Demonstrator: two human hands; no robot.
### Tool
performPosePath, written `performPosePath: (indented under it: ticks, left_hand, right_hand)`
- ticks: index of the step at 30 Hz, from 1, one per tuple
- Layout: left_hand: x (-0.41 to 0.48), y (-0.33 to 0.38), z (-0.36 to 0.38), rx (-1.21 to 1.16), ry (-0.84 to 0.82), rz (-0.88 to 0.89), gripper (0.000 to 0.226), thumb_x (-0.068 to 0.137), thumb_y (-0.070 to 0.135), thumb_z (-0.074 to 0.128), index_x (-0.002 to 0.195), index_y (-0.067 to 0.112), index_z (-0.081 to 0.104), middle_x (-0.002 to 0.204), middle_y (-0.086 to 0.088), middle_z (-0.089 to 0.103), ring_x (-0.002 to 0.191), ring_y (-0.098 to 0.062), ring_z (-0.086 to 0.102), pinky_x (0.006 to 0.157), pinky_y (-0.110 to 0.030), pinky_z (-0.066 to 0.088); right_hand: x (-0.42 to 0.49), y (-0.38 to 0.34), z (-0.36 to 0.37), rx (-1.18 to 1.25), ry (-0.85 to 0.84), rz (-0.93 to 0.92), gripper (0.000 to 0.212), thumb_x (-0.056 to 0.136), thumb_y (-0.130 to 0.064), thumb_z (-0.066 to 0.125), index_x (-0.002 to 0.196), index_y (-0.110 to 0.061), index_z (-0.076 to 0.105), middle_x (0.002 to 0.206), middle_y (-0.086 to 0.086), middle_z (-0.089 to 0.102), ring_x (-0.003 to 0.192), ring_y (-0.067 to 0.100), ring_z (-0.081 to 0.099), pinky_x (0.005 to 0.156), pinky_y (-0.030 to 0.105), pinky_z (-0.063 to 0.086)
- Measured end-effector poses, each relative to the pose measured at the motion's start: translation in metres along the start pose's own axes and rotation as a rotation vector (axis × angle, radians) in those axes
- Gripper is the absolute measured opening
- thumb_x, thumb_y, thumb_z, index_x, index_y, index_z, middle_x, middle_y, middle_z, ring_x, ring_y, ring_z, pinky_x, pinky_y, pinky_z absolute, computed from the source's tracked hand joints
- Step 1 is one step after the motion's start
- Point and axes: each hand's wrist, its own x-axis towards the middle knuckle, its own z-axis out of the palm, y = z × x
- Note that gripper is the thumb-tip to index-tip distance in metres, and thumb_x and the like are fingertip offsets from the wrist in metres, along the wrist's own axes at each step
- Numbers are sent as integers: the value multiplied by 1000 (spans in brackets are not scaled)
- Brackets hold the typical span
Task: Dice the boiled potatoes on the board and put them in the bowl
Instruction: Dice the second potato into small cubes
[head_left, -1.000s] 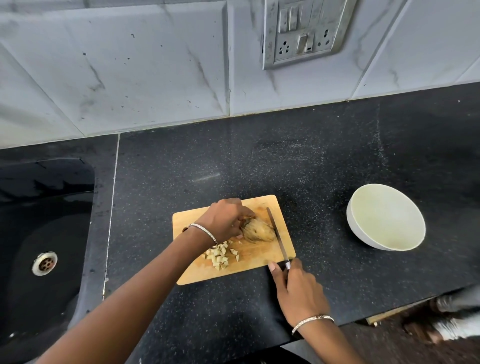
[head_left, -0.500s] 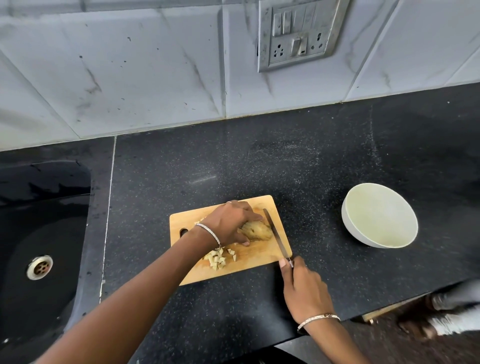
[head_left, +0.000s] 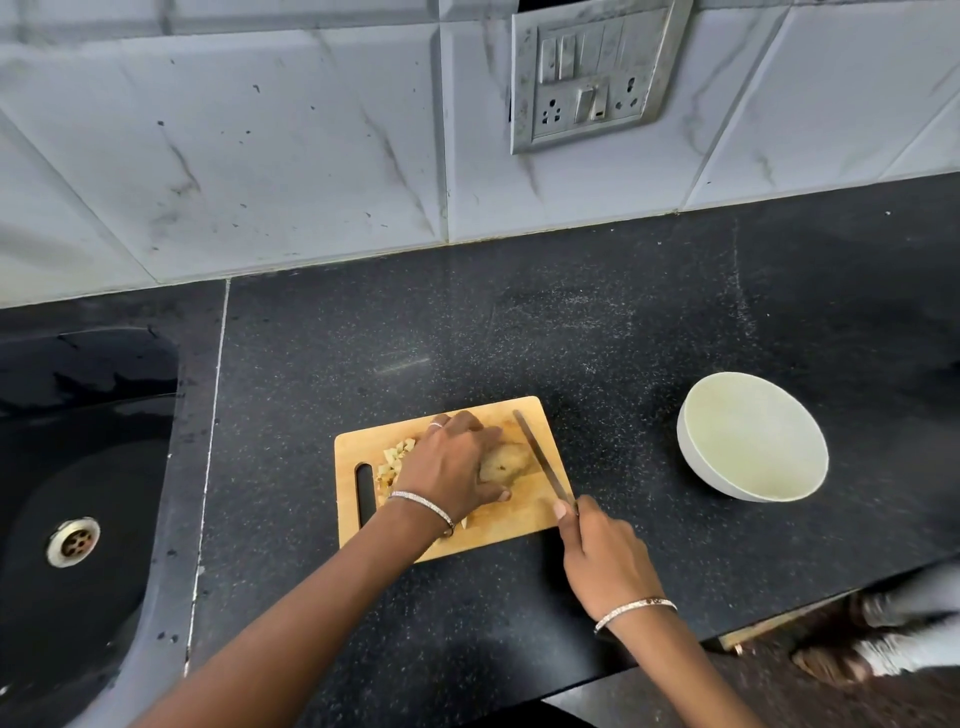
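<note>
Wooden board (head_left: 524, 525), speckled glossy stone counter (head_left: 571, 322)

The left hand (head_left: 452, 467) has been lowered flatter over the potato (head_left: 506, 462); the board slot (head_left: 365, 491) has been uncovered.

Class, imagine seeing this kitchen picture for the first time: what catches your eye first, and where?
The wooden cutting board in the middle of the black counter stands out: the left hand holds a potato on it while the right hand holds a knife at the potato's right end. Diced pieces lie at the board's left, and an empty white bowl stands apart on the right.
</note>
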Motion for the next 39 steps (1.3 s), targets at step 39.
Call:
performPosePath:
  ticks: [39]
  left_hand:
    - [-18, -1, 45, -92, 171, 104, 56, 96, 33, 53, 148, 32, 32, 157, 4, 26, 143, -18, 28, 100, -37, 45]
  right_hand:
    - [-8, 1, 2, 4, 17, -56, 37, 98, -56, 15, 86, -27, 36, 72, 0, 57, 72, 30, 60, 64, 46, 49]
